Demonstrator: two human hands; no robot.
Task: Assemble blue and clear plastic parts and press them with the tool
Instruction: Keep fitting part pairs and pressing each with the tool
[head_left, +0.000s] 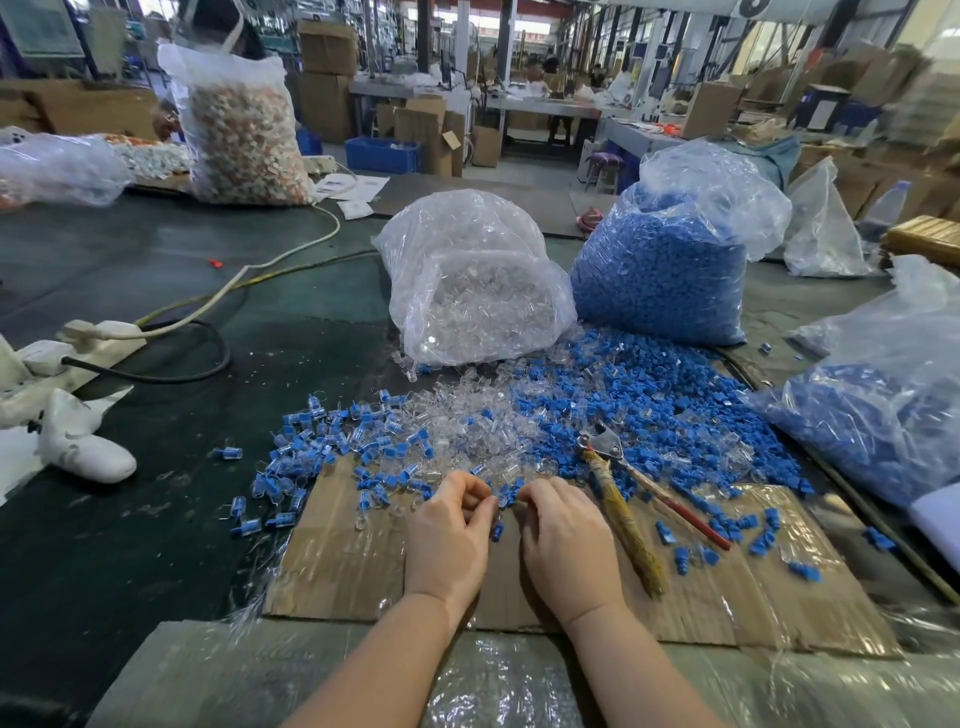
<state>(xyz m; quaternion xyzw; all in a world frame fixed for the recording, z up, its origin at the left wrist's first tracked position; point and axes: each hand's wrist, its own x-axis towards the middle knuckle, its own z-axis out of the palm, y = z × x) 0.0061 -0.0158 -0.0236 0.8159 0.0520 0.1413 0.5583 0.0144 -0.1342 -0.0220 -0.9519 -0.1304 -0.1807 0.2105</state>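
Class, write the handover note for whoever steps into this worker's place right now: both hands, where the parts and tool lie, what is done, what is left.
Left hand and right hand: fingertips meet over the cardboard mat, pinching small parts; which ones is too small to tell.
Pressing tool: lying on the mat, right of the hands, untouched.
Loose blue and clear parts: heaped ahead; clear bag and blue bag behind.
Done: joined pieces piled at left.
Left: join this pair, press it, continue through the heap.

Parts heap mid-frame on counter (156, 291), two bags behind it.
Cardboard sheet (343, 561) lower centre, hands (452, 535) on it; tool (628, 499) right of hands; filled bag (660, 265) right of other bag (478, 280); power strip (98, 338) far left.
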